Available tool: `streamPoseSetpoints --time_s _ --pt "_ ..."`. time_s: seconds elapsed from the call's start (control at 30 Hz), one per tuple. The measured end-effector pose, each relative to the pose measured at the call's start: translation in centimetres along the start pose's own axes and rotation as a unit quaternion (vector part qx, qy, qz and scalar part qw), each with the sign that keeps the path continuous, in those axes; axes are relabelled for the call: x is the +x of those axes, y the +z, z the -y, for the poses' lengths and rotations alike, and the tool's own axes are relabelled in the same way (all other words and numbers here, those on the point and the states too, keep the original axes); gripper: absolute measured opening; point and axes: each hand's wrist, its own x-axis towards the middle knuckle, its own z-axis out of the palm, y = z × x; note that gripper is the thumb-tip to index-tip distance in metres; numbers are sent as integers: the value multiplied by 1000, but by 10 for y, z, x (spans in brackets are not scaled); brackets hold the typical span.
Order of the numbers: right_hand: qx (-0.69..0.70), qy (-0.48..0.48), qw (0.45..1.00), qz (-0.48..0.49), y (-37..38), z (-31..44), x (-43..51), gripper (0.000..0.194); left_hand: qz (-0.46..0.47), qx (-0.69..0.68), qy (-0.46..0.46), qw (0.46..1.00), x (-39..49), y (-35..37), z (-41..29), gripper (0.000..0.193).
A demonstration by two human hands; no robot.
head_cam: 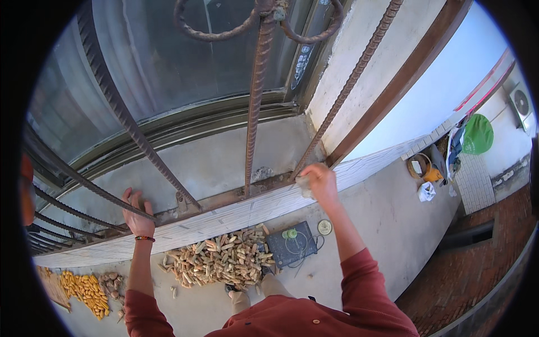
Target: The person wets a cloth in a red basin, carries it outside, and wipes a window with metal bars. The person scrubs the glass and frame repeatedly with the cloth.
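Observation:
My right hand is closed around a crumpled greyish cloth. It presses near the foot of a ribbed steel bar, at the right end of the window grille's brown bottom rail. Over at the left, my left hand reaches in at the grille with its fingers apart, resting by the rail and the concrete sill. A slanting bar crosses in front of those fingers and hides part of them. Nothing shows in that hand.
Behind the bars stands a glass window. Below lie a heap of corn cobs, a dark flat board with a green item and cord, and yellow corn ears. A basket and white bag stand far right.

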Motion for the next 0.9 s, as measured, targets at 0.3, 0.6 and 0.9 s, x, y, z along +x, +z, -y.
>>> streamPoseSetpoints --time_s 0.3,0.6,0.9 --pt "-100 52 992 -65 50 -82 73 26 -1 -32 37 999 5 12 -7 28" --pt "-31 243 968 45 -49 11 6 18 -23 -19 20 999 -1 4 -3 26" --pt "-114 -66 991 30 21 -66 31 22 -32 -20 52 998 5 10 -11 24"
